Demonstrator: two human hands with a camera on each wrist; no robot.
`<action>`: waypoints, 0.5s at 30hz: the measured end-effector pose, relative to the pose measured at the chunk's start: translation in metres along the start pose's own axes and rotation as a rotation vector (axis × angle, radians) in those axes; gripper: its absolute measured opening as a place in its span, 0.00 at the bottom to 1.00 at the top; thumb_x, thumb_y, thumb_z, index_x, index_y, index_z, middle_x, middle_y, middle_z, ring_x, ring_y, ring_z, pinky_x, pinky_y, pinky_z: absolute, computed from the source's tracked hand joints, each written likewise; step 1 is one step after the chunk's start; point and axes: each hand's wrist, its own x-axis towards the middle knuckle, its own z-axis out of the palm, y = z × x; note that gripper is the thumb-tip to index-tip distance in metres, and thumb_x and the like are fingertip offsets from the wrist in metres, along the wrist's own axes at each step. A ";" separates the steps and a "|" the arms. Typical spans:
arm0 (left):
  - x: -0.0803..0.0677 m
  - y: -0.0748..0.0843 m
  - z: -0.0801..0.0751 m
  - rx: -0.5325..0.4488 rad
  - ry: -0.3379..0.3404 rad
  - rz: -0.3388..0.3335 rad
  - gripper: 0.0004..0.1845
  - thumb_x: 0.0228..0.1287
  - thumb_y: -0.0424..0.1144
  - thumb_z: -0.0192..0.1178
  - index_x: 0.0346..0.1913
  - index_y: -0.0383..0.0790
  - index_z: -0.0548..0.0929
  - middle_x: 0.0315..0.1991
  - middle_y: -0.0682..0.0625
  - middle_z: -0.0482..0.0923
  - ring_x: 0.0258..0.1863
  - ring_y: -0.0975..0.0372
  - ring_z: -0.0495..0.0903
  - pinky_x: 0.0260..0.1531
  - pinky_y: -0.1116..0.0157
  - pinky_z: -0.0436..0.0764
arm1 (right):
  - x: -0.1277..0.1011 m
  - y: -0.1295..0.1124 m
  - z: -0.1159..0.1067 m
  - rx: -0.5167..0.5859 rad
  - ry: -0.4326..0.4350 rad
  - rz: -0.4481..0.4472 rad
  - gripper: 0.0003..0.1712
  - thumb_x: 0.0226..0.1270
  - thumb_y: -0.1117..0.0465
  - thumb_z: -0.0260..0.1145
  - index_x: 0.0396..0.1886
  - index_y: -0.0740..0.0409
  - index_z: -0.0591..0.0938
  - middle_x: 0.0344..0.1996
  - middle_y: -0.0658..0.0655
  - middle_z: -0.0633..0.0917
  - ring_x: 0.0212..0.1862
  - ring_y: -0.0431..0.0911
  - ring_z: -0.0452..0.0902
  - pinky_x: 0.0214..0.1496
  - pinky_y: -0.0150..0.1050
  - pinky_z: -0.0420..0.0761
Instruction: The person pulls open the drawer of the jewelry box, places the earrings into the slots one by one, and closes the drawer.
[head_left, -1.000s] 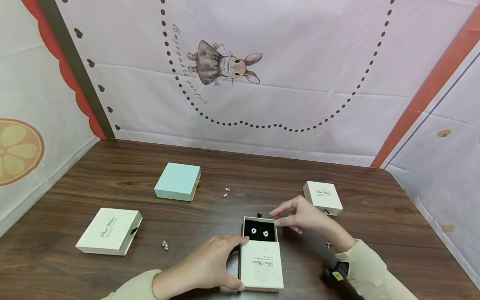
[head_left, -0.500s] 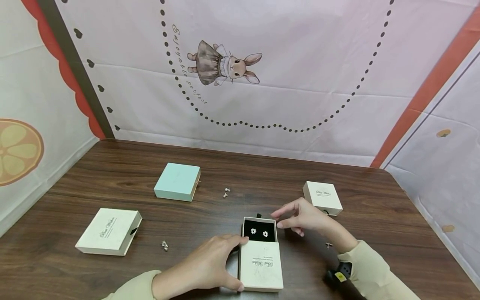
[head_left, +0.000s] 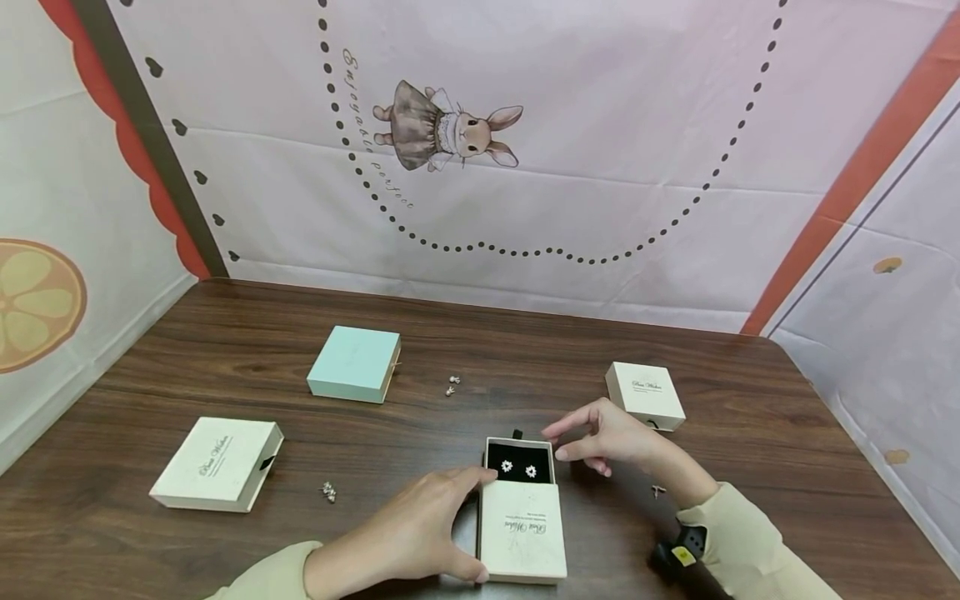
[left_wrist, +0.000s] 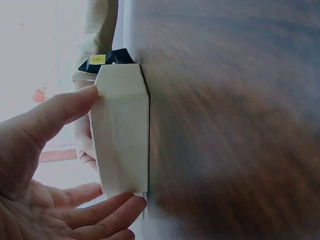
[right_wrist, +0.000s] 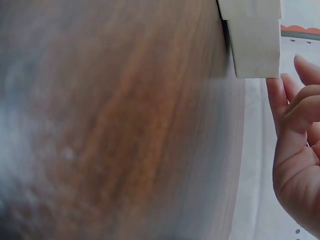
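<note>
A cream drawer-style jewelry box (head_left: 522,533) lies at the front centre, its inner drawer (head_left: 552,467) partly out at the far end. Two sparkling stud earrings (head_left: 519,469) sit on the black padding inside. My left hand (head_left: 420,525) grips the outer sleeve from the left, thumb at the near corner and fingers at the far one. In the left wrist view, that thumb and the fingers span the box's side (left_wrist: 120,135). My right hand (head_left: 611,437) is at the drawer's far right corner; the right wrist view has a fingertip (right_wrist: 274,87) right at the drawer's end.
A pale blue box (head_left: 355,363) and a white box (head_left: 217,462) stand to the left, another white box (head_left: 647,395) at right. Loose earrings lie on the brown table near the blue box (head_left: 452,384), the left white box (head_left: 328,492) and my right forearm (head_left: 657,491).
The drawer and its earrings have slid slightly toward me into the sleeve. My right hand has shifted a little nearer and to the right; the left hand stays in place.
</note>
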 end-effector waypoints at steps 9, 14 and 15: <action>0.001 0.001 0.001 -0.030 0.009 -0.031 0.52 0.25 0.49 0.77 0.61 0.39 0.65 0.44 0.53 0.79 0.43 0.61 0.77 0.42 0.61 0.76 | -0.002 -0.001 0.002 -0.011 -0.001 0.008 0.21 0.53 0.66 0.68 0.48 0.71 0.79 0.08 0.48 0.74 0.09 0.34 0.62 0.11 0.28 0.66; 0.001 0.001 0.001 -0.033 0.015 -0.036 0.52 0.24 0.49 0.77 0.61 0.38 0.65 0.44 0.54 0.79 0.42 0.61 0.77 0.41 0.62 0.75 | -0.004 -0.001 0.002 -0.002 -0.007 0.014 0.22 0.52 0.66 0.68 0.48 0.71 0.79 0.09 0.49 0.75 0.09 0.34 0.63 0.11 0.28 0.66; 0.001 0.001 0.001 -0.035 0.016 -0.037 0.52 0.24 0.49 0.77 0.61 0.38 0.65 0.44 0.54 0.79 0.42 0.61 0.77 0.41 0.62 0.75 | -0.004 0.000 0.002 0.000 -0.010 0.013 0.22 0.53 0.66 0.68 0.48 0.71 0.79 0.09 0.50 0.75 0.09 0.34 0.62 0.11 0.28 0.66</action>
